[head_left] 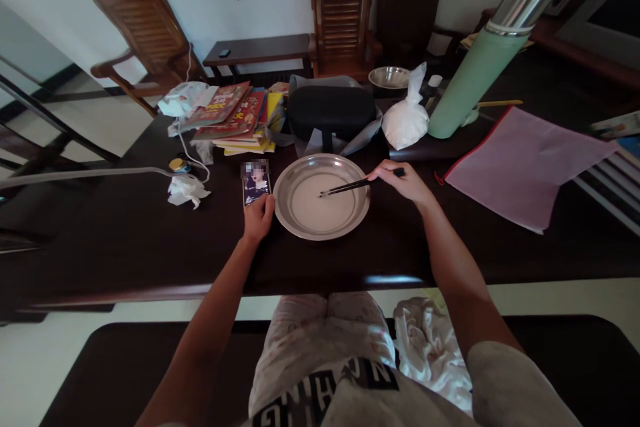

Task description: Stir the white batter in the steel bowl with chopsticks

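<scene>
A round steel pan [300, 173] with whitish batter sits on the dark table [125, 247] in front of me. My right hand [400, 181] grips black chopsticks [345, 187], whose tips rest in the batter near the pan's middle. Just left of the pan, my left hand [258, 217] holds the lower end of a phone [255, 180] lying flat with its screen lit.
Behind the pan are a black case [330, 110], a stack of books [235, 117], a tied white bag [406, 120], a green thermos [480, 70] and a steel bowl [389, 77]. A pink cloth [520, 163] lies right. Crumpled tissue [186, 190] lies left. Wooden chairs stand behind.
</scene>
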A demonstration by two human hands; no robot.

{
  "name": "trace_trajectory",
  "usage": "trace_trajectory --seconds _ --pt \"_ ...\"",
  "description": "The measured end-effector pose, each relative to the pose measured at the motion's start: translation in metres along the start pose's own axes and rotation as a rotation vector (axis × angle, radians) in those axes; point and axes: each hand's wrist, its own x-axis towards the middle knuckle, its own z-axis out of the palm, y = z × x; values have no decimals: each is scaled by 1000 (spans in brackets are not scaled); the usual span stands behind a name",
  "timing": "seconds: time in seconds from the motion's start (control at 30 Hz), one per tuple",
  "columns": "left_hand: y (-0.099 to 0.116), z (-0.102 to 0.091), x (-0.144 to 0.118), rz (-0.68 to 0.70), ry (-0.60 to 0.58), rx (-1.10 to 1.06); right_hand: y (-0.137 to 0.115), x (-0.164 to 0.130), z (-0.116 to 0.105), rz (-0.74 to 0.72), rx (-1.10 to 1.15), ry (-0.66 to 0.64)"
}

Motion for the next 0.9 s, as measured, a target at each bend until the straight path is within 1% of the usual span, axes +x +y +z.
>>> trace_trajectory --seconds 0.03,0.1,0.17,0.27,0.3,0.37,0.47,0.5,0.53,0.6,0.67,0.7,0.73,0.8,0.87,0.9 --pt "0 0 0 0 -1 1 0 -1 -4 11 7 58" --pt "1 0 0 2 -5 -2 -1 -3 -10 45 60 91" --pt "1 0 0 0 0 -8 -3 -4 -10 63 82 40" --pt "1 0 0 -10 2 -14 -4 -2 -1 47 47 -88" --pt "1 0 0 -14 0 -13 -3 -1 1 33 33 -102" --pt "1 0 0 -17 -6 -12 -2 0 2 11 7 -68" --pt "1 0 0 -14 -5 -8 -2 -2 -5 18 30 53" --pt "0 0 0 -12 -5 -6 -2 -3 -7 30 49 67" --pt "0 0 -1 -11 -5 -5 -3 -3 -8 43 62 60" --pt "0 1 -1 -10 -7 -4 -5 -3 -5 57 59 -1" --pt "-1 1 -1 -15 -3 -4 -6 -2 1 43 30 -59" --pt "-1 1 -1 -17 -2 -3 -6 -2 3 27 17 -68" --pt "-1 1 -1 -19 0 -2 -6 -1 4 10 3 -49" --pt "-1 0 0 -19 0 4 -5 -1 1 -2 -5 39" --pt "-1 0 0 -17 -5 9 -5 -2 -5 19 12 113" --pt "0 0 0 -17 -8 9 -4 -3 -7 36 24 116"
